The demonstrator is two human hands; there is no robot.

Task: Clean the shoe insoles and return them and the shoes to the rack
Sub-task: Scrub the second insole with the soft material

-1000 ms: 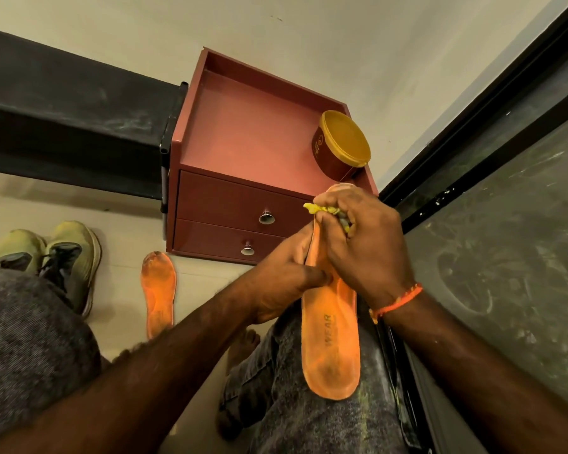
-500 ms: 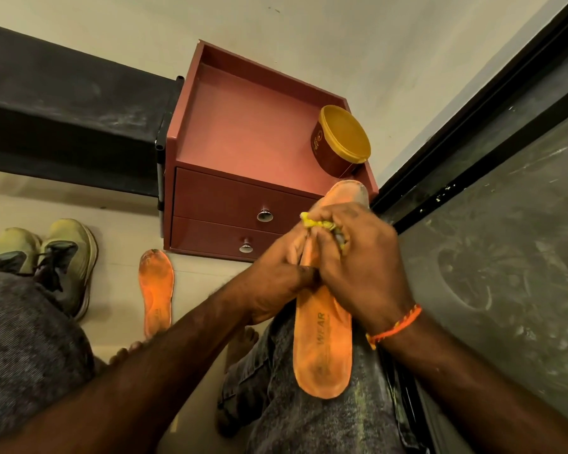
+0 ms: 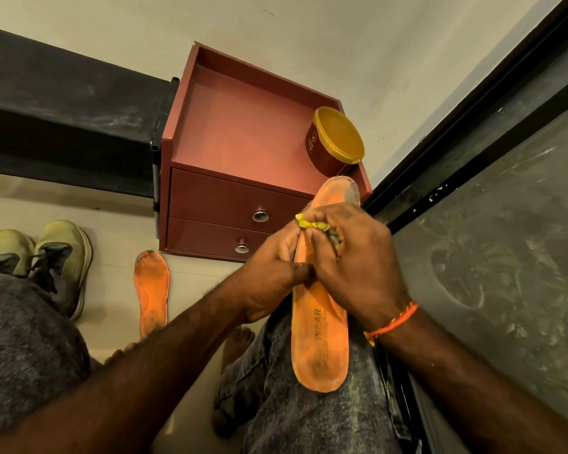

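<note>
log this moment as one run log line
step: wiping insole | left hand: grips insole | right hand: holds yellow cloth | second insole: floor

One insole (image 3: 320,335) lies on the lap; another (image 3: 151,291) on the floor, right of the shoes (image 3: 36,257)

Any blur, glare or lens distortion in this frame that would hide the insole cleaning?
Head view: wide-angle bending curves the black shelf and frame edges; warm, dim light; both hands and the held insole sharp; small glints on the drawer knobs; the yellow cloth mostly covered by the fingers.
</note>
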